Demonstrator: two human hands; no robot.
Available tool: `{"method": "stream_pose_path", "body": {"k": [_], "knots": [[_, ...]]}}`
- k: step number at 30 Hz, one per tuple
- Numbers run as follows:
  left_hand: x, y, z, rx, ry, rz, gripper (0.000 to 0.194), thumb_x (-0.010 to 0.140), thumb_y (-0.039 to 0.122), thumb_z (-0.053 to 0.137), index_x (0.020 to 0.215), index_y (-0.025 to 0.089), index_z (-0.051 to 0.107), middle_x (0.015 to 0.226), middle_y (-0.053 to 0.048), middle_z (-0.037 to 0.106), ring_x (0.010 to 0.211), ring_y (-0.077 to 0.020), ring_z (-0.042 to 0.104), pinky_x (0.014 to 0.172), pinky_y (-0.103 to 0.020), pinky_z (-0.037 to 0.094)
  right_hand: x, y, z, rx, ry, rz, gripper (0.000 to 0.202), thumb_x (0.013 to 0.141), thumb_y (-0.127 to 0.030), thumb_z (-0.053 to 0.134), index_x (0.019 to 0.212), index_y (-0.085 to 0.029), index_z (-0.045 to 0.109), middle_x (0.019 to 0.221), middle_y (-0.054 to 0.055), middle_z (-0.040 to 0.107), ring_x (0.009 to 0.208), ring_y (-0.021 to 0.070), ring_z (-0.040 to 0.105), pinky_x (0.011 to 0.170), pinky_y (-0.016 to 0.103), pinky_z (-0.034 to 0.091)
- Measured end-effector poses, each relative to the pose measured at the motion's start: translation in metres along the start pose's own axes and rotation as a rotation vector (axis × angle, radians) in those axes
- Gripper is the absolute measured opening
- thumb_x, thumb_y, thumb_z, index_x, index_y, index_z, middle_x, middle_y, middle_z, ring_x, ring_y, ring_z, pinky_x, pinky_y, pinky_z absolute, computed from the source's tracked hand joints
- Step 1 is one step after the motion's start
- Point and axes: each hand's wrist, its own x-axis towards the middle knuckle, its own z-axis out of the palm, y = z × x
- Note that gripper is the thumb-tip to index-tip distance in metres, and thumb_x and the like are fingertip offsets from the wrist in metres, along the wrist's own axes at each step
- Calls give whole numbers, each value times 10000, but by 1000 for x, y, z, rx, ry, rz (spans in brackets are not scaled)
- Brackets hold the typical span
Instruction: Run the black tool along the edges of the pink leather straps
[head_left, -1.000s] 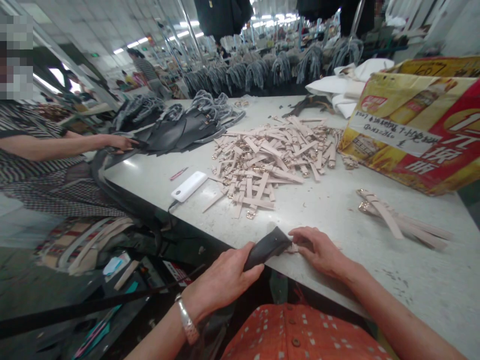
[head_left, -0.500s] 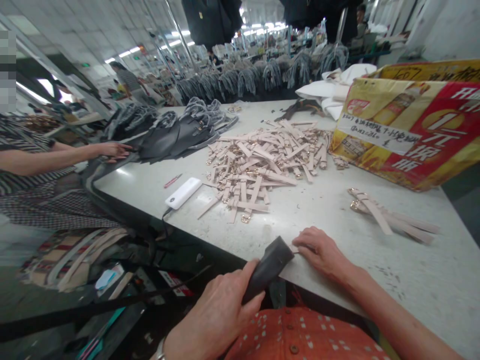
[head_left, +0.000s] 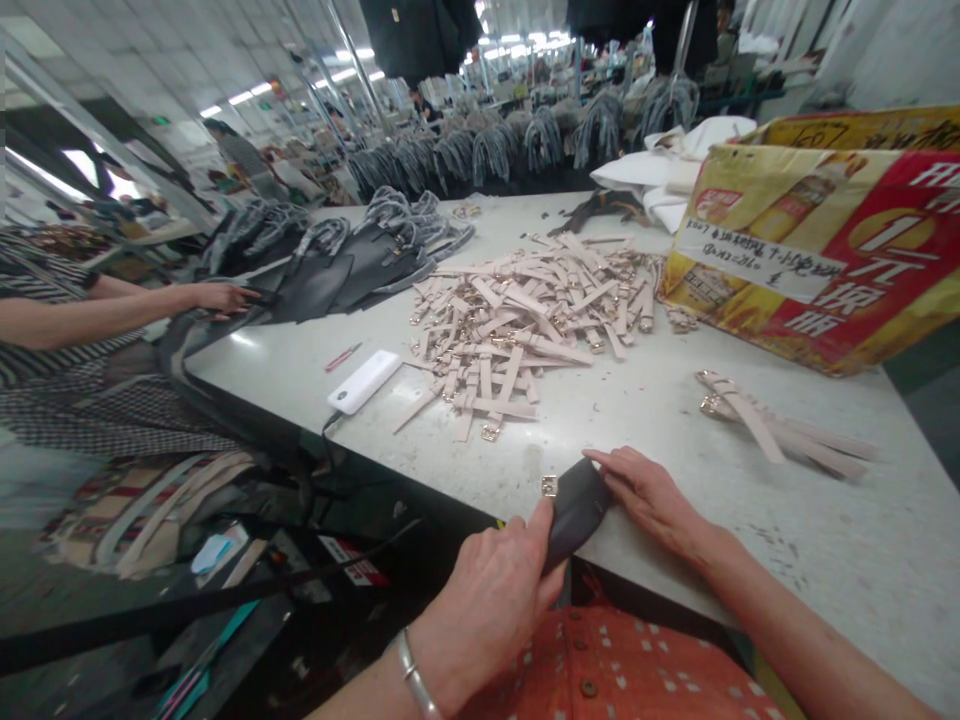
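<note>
At the table's front edge, a dark leather piece [head_left: 576,505] lies tilted between my hands. My left hand [head_left: 499,580] grips its near left side, fingers closed around it. A small gold buckle [head_left: 550,486] shows at its left edge, just beyond my left fingertips. My right hand [head_left: 652,500] rests on the table, its fingers closed on the right edge of the leather; the thumb is mostly hidden. Farther back spreads a pile of pale pink straps with gold buckles [head_left: 517,320].
A few more pale straps [head_left: 780,430] lie at the right, before a yellow and red carton [head_left: 802,240]. Left of the pile are a white power bank [head_left: 365,382] with a cable and a red pen-like tool [head_left: 343,357]. A co-worker's hand [head_left: 225,298] touches dark bags [head_left: 322,280].
My left hand has moved right and forward with the leather piece, and a gold buckle now shows at its edge. My right fingers have closed in on the leather's right edge.
</note>
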Motion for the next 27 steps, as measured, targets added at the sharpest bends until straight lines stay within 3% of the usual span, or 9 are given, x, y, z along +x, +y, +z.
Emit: {"method": "stream_pose_path", "body": {"k": [6,14,18,23,27], "knots": [[3,-7,-1,-27,33,-24,448,908,395,362,1321,222,336,946,-78,667,865,-238,650,769,-343,471,-2,4,5,66,46,38,485,882,-177,416,1358,-258,374,912,42,602,842,187,541,801,347,439],[-13,-23,-11,-95,2,-115,406,898,352,391,1282,223,382,937,-64,670,841,-212,654,723,-281,464,-1,3,7,-4,71,10,449,864,-156,421,1308,-218,442,910,55,624,854,192,548,796,339,439],[-18,-22,-10,-96,-49,-104,423,893,357,393,1300,242,373,954,-63,664,857,-213,648,749,-291,462,0,2,8,-32,68,14,431,865,-155,417,1290,-215,462,900,57,621,835,193,544,780,338,437],[2,-13,0,-55,-12,-58,442,889,396,391,1299,232,373,967,-85,659,880,-238,645,763,-320,453,0,1,8,5,79,32,466,857,-151,421,1315,-237,429,896,47,624,839,193,545,783,345,439],[16,-11,-2,-58,52,-42,398,877,394,404,1236,222,419,899,-70,668,820,-245,651,698,-304,446,0,4,9,10,114,71,490,851,-157,427,1334,-236,405,902,47,617,834,191,550,779,345,445]]}}
